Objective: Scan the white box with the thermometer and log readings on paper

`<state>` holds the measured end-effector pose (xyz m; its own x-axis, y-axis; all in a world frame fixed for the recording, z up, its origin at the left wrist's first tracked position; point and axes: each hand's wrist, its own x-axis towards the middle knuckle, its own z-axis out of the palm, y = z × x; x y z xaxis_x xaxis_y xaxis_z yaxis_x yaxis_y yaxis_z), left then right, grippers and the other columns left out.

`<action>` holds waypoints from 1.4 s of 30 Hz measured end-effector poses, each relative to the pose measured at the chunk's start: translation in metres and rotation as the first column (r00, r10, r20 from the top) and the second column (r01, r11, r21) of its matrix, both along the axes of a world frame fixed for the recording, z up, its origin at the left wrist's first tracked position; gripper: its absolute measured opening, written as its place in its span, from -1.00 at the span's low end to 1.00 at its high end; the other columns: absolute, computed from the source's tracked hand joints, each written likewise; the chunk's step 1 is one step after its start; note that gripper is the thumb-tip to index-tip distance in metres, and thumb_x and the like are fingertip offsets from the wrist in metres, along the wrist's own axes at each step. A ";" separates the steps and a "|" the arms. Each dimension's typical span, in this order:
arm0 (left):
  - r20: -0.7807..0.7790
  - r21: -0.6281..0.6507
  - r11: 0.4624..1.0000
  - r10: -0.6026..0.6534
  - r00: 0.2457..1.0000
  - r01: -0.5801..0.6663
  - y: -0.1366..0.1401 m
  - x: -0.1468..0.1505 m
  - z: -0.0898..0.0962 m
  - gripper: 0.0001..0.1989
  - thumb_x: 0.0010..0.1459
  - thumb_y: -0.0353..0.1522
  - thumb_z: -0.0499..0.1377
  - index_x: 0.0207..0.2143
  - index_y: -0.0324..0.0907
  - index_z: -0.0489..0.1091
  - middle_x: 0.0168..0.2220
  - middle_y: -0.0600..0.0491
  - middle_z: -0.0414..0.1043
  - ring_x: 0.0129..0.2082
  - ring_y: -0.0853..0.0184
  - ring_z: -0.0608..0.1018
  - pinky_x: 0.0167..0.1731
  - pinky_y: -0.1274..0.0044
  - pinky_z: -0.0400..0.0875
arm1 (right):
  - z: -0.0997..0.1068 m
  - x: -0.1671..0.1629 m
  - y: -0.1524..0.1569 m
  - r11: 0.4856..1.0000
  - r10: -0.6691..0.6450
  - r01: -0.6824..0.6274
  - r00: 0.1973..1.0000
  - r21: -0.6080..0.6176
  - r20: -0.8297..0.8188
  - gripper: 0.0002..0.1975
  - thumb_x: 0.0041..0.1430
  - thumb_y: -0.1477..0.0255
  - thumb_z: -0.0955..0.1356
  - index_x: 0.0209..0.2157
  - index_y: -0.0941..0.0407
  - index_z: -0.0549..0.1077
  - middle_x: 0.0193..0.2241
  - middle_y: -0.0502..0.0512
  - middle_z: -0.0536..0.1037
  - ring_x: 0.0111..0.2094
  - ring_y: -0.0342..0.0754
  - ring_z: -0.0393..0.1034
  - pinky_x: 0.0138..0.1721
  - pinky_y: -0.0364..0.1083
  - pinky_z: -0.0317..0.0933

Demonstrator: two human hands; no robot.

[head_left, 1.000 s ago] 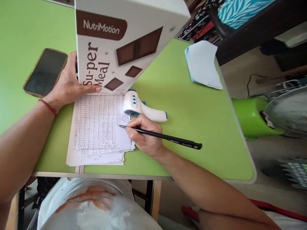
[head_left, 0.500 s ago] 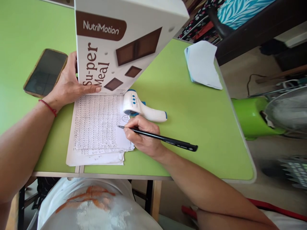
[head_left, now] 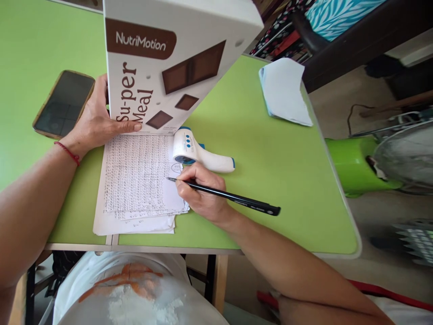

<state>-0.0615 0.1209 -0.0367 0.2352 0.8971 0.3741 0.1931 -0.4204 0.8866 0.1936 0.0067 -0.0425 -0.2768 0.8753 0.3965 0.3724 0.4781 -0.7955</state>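
Observation:
My left hand [head_left: 96,117] is closed around the lower left edge of a white cardboard box [head_left: 142,97] with brown print, thumb across its front. The box stands upright at the top of a stack of handwritten paper [head_left: 138,176]. In my right hand [head_left: 203,192] is a slim black pen [head_left: 237,197], pinched near its tip, which points left over the right part of the densely written sheet. Whether the tip touches the paper I cannot tell. A white and blue infrared thermometer [head_left: 203,153] lies just above my right hand, its head against the sheet's right edge.
A smartphone [head_left: 64,104] in a worn case lies left of my left hand. Folded white paper [head_left: 284,90] rests at the table's far right. The green table [head_left: 287,180] ends at a pale rim; a green object [head_left: 358,164] and a fan-like cage stand beyond it.
Almost nothing differs. The pen's back end has dipped very slightly to the lower right, and the view has shifted a touch.

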 end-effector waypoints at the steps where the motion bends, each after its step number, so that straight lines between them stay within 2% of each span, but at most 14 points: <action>1: -0.017 0.014 1.000 0.008 1.000 -0.008 0.000 0.000 0.000 -0.11 -0.29 -0.22 0.53 0.07 -0.07 0.15 0.03 0.03 0.33 0.14 0.03 0.32 0.13 0.07 0.19 | 0.000 0.000 0.000 1.000 0.002 -0.002 1.000 0.005 0.010 -0.84 0.01 0.59 0.31 -0.55 0.09 0.27 -0.67 -0.15 0.28 -0.64 -0.26 0.16 -0.61 -0.21 0.12; 4: -0.080 0.037 0.999 0.012 0.997 -0.009 0.000 -0.001 0.000 -0.11 -0.23 -0.17 0.51 0.09 -0.10 0.12 0.03 0.03 0.32 0.13 0.06 0.34 0.11 0.10 0.22 | 0.001 -0.001 0.000 1.000 0.012 -0.012 1.000 0.007 0.022 -0.84 0.01 0.58 0.30 -0.56 0.09 0.27 -0.67 -0.14 0.28 -0.64 -0.26 0.16 -0.62 -0.22 0.11; 8: -0.092 0.043 0.999 0.015 0.996 -0.011 0.000 -0.001 0.000 -0.10 -0.24 -0.11 0.50 0.08 -0.06 0.12 0.03 0.05 0.31 0.13 0.07 0.33 0.11 0.11 0.23 | 0.002 0.000 0.001 0.999 0.034 -0.034 0.999 -0.003 0.020 -0.84 0.00 0.58 0.30 -0.57 0.09 0.27 -0.67 -0.14 0.29 -0.65 -0.27 0.16 -0.62 -0.22 0.11; 14: -0.096 0.044 0.999 0.013 0.995 -0.009 0.000 -0.001 0.001 -0.09 -0.21 -0.15 0.50 0.11 -0.13 0.09 0.05 0.00 0.31 0.14 0.02 0.33 0.11 0.06 0.21 | 0.001 0.001 0.001 1.000 0.024 -0.024 1.000 -0.014 0.002 -0.84 0.02 0.56 0.31 -0.57 0.09 0.27 -0.68 -0.14 0.30 -0.65 -0.25 0.18 -0.62 -0.20 0.12; 18: -0.081 0.060 0.998 0.016 0.997 -0.011 -0.001 -0.001 0.002 -0.12 -0.25 -0.17 0.52 0.07 -0.08 0.14 0.05 0.03 0.33 0.12 0.03 0.35 0.11 0.05 0.24 | 0.001 0.000 0.001 1.000 0.006 -0.006 1.000 -0.002 0.020 -0.83 0.01 0.57 0.30 -0.57 0.08 0.25 -0.68 -0.14 0.29 -0.65 -0.24 0.17 -0.61 -0.19 0.12; 25: -0.135 0.075 0.997 0.033 0.990 -0.023 0.000 -0.001 0.002 -0.12 -0.20 -0.10 0.48 0.10 -0.04 0.11 0.07 0.04 0.29 0.15 0.07 0.34 0.14 0.08 0.23 | 0.000 0.003 0.001 0.999 -0.010 0.010 1.000 -0.034 -0.016 -0.84 0.01 0.58 0.32 -0.55 0.09 0.29 -0.66 -0.14 0.31 -0.64 -0.24 0.19 -0.59 -0.18 0.12; 31: -0.121 0.096 0.995 0.042 0.992 -0.030 -0.001 -0.001 0.002 -0.13 -0.23 -0.13 0.50 0.07 -0.06 0.14 0.05 0.01 0.30 0.12 0.05 0.36 0.12 0.10 0.26 | 0.001 0.002 0.001 1.000 0.005 -0.005 1.000 -0.003 0.005 -0.84 0.01 0.58 0.31 -0.56 0.09 0.28 -0.66 -0.14 0.30 -0.64 -0.25 0.18 -0.60 -0.19 0.12; 37: -0.094 0.080 0.997 0.010 0.996 -0.002 0.000 -0.001 0.001 -0.14 -0.22 -0.17 0.50 0.08 -0.03 0.14 0.04 0.04 0.32 0.12 0.00 0.35 0.11 0.01 0.22 | 0.004 0.001 0.002 1.000 0.013 -0.014 0.999 0.006 0.040 -0.82 0.01 0.58 0.30 -0.57 0.08 0.25 -0.67 -0.13 0.30 -0.65 -0.24 0.18 -0.61 -0.19 0.12; 40: -0.091 0.067 0.998 0.025 0.996 -0.019 0.000 -0.001 0.002 -0.16 -0.26 -0.20 0.52 0.04 0.01 0.17 0.03 0.06 0.34 0.12 0.01 0.34 0.11 0.03 0.24 | 0.003 0.002 0.002 1.000 0.013 -0.014 0.999 0.005 0.031 -0.82 0.00 0.58 0.30 -0.58 0.08 0.25 -0.68 -0.13 0.29 -0.65 -0.23 0.18 -0.63 -0.19 0.12; 42: -0.095 0.053 0.998 0.040 0.995 -0.035 0.000 -0.001 0.002 -0.14 -0.28 -0.21 0.53 0.04 -0.04 0.17 0.03 0.04 0.33 0.12 0.01 0.35 0.11 0.05 0.24 | 0.002 0.002 0.001 1.000 0.015 -0.015 1.000 -0.002 0.022 -0.83 0.00 0.57 0.31 -0.58 0.08 0.26 -0.69 -0.13 0.30 -0.65 -0.23 0.18 -0.63 -0.19 0.11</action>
<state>-0.0625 0.1210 -0.0344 0.2390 0.8860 0.3974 0.2923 -0.4559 0.8407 0.1957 0.0079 -0.0404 -0.2988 0.8716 0.3887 0.3827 0.4825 -0.7878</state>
